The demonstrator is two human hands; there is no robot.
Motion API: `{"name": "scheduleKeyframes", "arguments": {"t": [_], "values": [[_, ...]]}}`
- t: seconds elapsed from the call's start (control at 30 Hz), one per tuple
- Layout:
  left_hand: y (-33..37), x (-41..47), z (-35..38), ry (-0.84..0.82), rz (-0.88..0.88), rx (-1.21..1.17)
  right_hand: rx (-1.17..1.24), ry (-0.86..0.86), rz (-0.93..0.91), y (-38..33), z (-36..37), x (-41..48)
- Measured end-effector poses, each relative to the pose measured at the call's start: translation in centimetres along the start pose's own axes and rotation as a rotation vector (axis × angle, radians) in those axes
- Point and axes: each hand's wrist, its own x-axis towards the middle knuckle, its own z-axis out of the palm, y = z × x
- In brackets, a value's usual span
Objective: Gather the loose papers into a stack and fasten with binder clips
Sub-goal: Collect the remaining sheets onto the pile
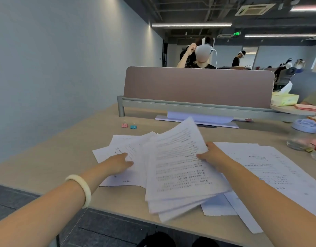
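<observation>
Head view: right fingers (202, 156) pinch paper sheaf (178, 168).

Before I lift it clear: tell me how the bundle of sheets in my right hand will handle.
Likely floppy: the bundle of sheets curls up at its far edge while the right hand grips one side. Probably slippery: its lower sheets fan out unevenly.

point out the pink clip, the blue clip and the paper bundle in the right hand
pink binder clip (124, 125): head view, on its pink body
blue binder clip (133, 127): head view, on its blue body
paper bundle (178, 168): head view, middle of the top sheet
</observation>
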Motion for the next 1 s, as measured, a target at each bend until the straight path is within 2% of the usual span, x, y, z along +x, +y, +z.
{"name": "scheduleKeyframes", "arguments": {"t": [0.07,0.2,0.27,0.43,0.57,0.7,0.83,1.0], "values": [[0.2,1.1,-0.5,0.001,-0.025,0.032,0.16,0.098,0.007,0.6,-0.6,0.1],[1.7,2.7,-1.0,0.012,-0.019,0.041,0.27,0.225,0.069,1.5,0.1,0.4],[2.4,3.4,-0.9,0.013,-0.026,0.085,0.303,0.235,0.086,1.6,0.8,0.7],[3.4,5.0,-0.9,0.045,-0.045,0.174,0.162,0.084,0.105,0.9,3.0,1.6],[3.4,6.0,-1.5,0.021,-0.074,-0.041,0.115,-0.02,0.111,0.8,4.6,2.0],[3.4,6.4,-1.8,-0.038,-0.106,-0.12,0.048,-0.064,0.008,0.7,6.3,2.2],[3.1,7.3,-1.8,0.007,-0.08,-0.113,-0.089,-0.087,-0.13,-0.3,7.3,2.3],[3.3,7.1,-2.5,-0.009,-0.042,-0.092,0.02,-0.065,-0.208,-1.0,7.0,1.3]]}}
